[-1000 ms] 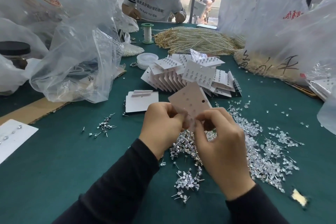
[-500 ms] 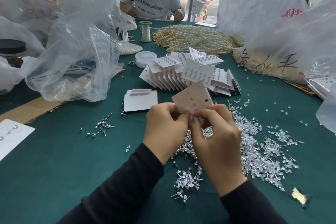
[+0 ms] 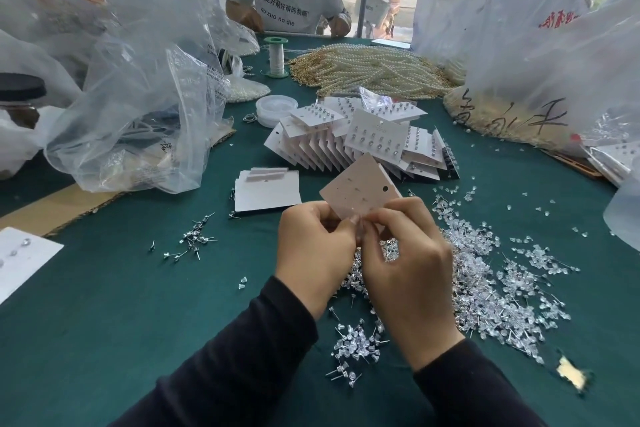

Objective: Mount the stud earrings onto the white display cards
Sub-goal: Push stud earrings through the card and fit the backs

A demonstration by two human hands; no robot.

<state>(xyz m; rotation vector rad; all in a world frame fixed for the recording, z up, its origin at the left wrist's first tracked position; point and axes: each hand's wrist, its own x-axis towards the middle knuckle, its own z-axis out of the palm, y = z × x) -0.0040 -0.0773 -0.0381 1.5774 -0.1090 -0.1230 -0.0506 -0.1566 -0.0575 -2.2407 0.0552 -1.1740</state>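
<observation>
Between both hands (image 3: 317, 250) (image 3: 408, 274), a white card (image 3: 360, 189) is pinched upright.

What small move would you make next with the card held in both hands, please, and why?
Likely seat a loose stud in the card near its lower corner: left hand and right hand both pinch there, and most holes above look unfilled.

Jewellery workshop: pearl strands (image 3: 374, 69), carded studs (image 3: 375, 139)
</observation>
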